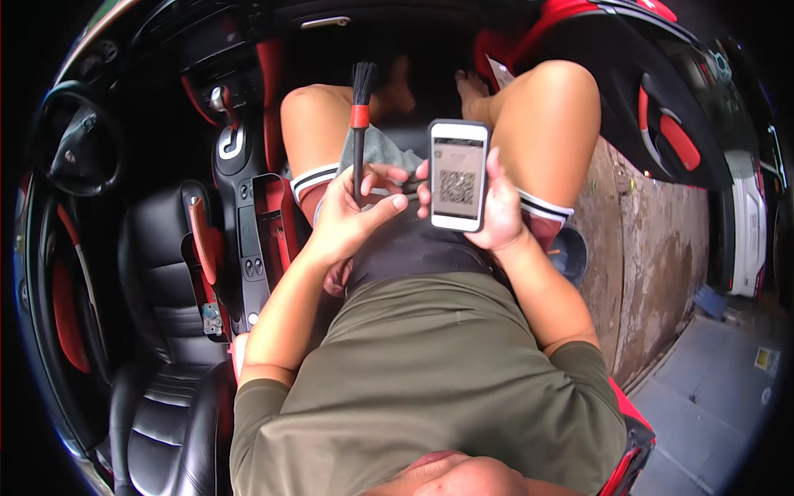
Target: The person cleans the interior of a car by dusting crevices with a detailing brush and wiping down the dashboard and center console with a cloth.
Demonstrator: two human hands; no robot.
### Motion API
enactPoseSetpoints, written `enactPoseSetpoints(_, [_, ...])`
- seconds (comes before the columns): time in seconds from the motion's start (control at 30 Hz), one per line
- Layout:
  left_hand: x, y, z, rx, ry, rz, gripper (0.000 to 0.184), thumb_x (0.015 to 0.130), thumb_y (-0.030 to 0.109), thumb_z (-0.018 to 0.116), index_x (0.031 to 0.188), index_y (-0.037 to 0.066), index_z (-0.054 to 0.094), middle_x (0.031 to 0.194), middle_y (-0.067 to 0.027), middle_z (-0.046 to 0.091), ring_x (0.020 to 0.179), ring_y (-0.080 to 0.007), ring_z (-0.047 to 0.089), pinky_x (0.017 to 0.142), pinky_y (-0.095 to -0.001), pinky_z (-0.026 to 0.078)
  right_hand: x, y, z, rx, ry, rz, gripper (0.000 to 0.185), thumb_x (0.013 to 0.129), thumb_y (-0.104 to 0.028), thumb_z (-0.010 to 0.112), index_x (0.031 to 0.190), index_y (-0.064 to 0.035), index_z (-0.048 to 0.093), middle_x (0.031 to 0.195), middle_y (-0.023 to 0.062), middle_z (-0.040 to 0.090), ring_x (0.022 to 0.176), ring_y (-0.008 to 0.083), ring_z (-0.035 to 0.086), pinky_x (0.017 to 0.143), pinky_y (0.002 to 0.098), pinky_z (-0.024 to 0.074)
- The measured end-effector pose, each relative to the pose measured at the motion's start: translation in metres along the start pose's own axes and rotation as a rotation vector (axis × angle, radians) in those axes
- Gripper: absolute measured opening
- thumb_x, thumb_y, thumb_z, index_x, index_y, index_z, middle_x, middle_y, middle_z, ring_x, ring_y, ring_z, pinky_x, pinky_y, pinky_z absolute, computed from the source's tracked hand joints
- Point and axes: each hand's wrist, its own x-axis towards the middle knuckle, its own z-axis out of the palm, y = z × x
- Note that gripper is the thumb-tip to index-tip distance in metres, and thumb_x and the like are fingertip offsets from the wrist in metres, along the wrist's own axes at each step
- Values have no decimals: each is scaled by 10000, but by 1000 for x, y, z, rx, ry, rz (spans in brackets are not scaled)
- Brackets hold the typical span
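My left hand (351, 211) holds a detailing brush (359, 116) upright by its black handle, with a red band and black bristles at the top. The thumb stretches toward the right, away from the handle. To the right of it, my right hand (500, 207) is wrapped round a phone (457, 211) in a dark case. A QR code shows on its lit screen, which faces up. Behind the brush, a grey cloth (389, 149) lies by my lap.
A centre console with a gear lever (219, 101), a raised red handbrake (201, 236), a black seat (165, 331) and a steering wheel (78, 140) are at left. An opened car door (653, 107) and a bucket (571, 255) on the ground are at right.
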Motion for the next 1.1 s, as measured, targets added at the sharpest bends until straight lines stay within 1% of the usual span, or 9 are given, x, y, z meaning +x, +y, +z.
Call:
enactPoseSetpoints(0.23, [-3, 26, 72, 500, -239, -134, 524, 783, 153, 912, 875, 84, 400, 941, -94, 758, 940, -143, 665, 849, -360, 533, -64, -96, 28, -283, 19, -252, 894, 1030, -731, 370, 1507, 22, 444, 1346, 250, 614, 1082, 343, 713, 908, 499, 620])
enactPoseSetpoints(0.37, [2, 22, 115, 732, -358, -34, 453, 741, 158, 914, 957, 18, 541, 856, -121, 756, 846, -309, 744, 799, -395, 544, -97, -146, 45, -553, 42, -494, 961, 1005, -779, 345, 1527, 25, 411, 1346, 287, 607, 1053, 343, 712, 884, 492, 624])
enactPoseSetpoints(0.43, [1, 7, 132, 969, -396, 162, 475, 746, 205, 916, 964, 19, 537, 836, -117, 748, 835, -342, 742, 793, -429, 542, -113, -166, 49, -660, 42, -602, 991, 986, -802, 353, 1530, 24, 410, 1347, 292, 605, 1054, 344, 705, 876, 489, 624])
enactPoseSetpoints(0.53, [-1, 1, 145, 1169, -436, 170, 507, 759, 243, 905, 983, 14, 512, 825, -124, 741, 814, -359, 735, 795, -452, 541, -129, -181, 55, -698, 48, -705, 1009, 965, -818, 393, 1520, 24, 425, 1339, 285, 613, 1043, 334, 704, 868, 484, 625])
enactPoseSetpoints(0.83, [3, -8, 161, 940, -517, 94, 462, 788, 104, 835, 1075, 6, 487, 940, -187, 753, 904, -413, 734, 789, -493, 586, -162, -206, 63, -872, 237, -852, 959, 959, -777, 496, 1548, -24, 415, 1367, 259, 601, 1056, 334, 654, 865, 483, 589])
enactPoseSetpoints(0.97, [1, -9, 155, 723, -381, 281, 335, 760, -15, 783, 982, 16, 535, 855, -159, 680, 825, -388, 696, 741, -448, 556, -166, -208, 62, -809, 204, -852, 803, 1025, -625, 499, 1501, 20, 445, 1353, 243, 608, 1040, 323, 660, 859, 465, 590])
enactPoseSetpoints(1.03, [0, -3, 144, 730, -216, 348, 274, 748, -45, 756, 906, 23, 543, 785, -120, 565, 741, -318, 608, 705, -393, 513, -164, -205, 65, -797, 229, -841, 691, 1068, -523, 471, 1411, 75, 520, 1309, 230, 642, 1020, 304, 692, 838, 441, 609])
enactPoseSetpoints(1.07, [-1, -2, 134, 725, -134, 354, 245, 758, -50, 732, 886, 32, 539, 768, -81, 500, 718, -228, 543, 696, -355, 484, -164, -203, 68, -826, 242, -811, 601, 1015, -356, 543, 1420, 87, 506, 1294, 232, 635, 1014, 291, 680, 854, 428, 591])
enactPoseSetpoints(1.1, [-3, 5, 122, 739, -72, 363, 228, 766, -62, 710, 890, 33, 545, 783, -50, 524, 734, -170, 538, 709, -336, 479, -163, -203, 70, -909, 214, -733, 657, 984, -353, 576, 1461, 81, 454, 1295, 228, 622, 1011, 290, 671, 858, 430, 585])
